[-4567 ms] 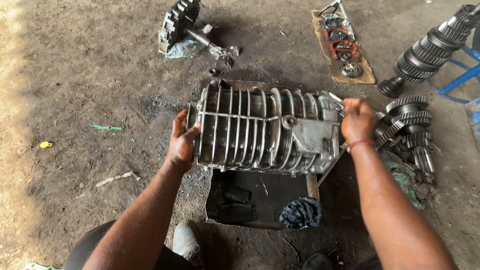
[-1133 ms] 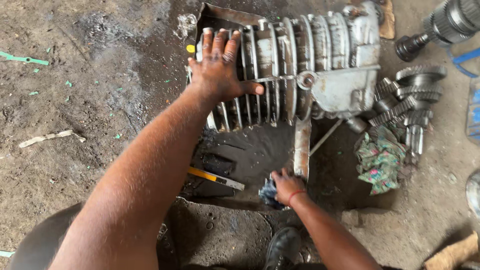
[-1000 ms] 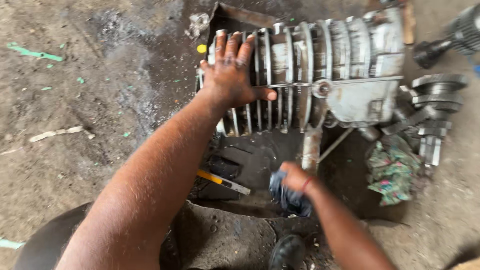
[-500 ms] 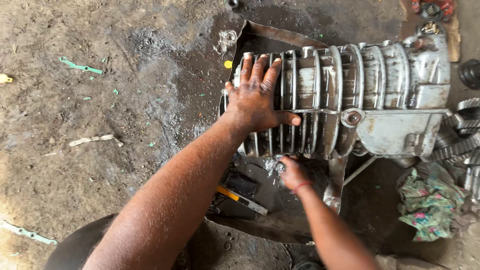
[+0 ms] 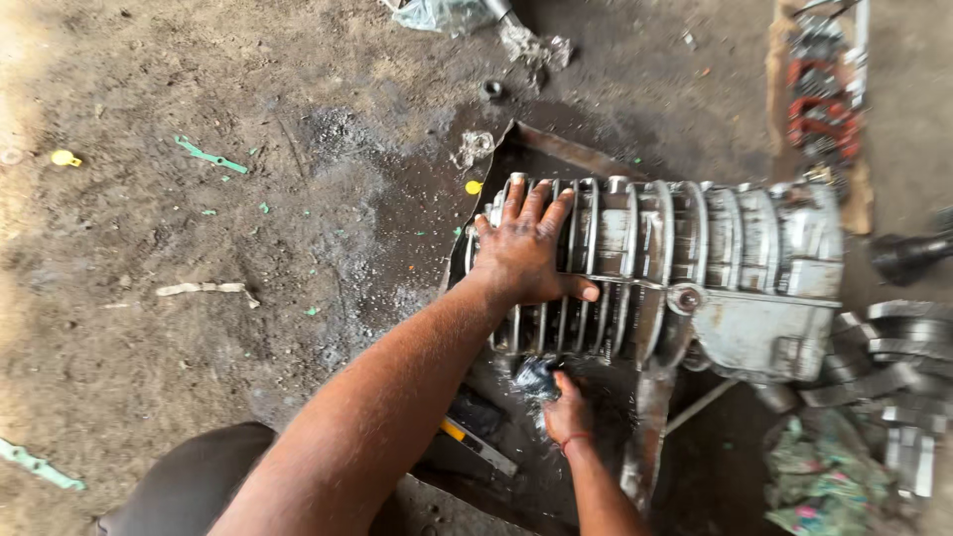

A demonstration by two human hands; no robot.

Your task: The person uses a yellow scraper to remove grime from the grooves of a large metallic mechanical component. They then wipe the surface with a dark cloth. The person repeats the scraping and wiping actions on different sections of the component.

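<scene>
Left hand (image 5: 524, 253) stays spread flat on the ribbed grey metal gearbox casing (image 5: 685, 273); right hand (image 5: 566, 412), earlier at its far end, now clamps a dark rag (image 5: 536, 377) at six o'clock; casing's long axis runs nine to three

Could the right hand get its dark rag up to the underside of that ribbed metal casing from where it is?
Probably yes: the right hand with the dark rag sits just below the ribbed grey metal casing, nothing between.

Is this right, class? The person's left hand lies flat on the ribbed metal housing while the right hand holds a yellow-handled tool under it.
Not quite. In the head view the left hand does lie flat on the ribbed metal housing, but the right hand holds a dark rag under it. The yellow-handled tool lies untouched on the dark tray.
</scene>
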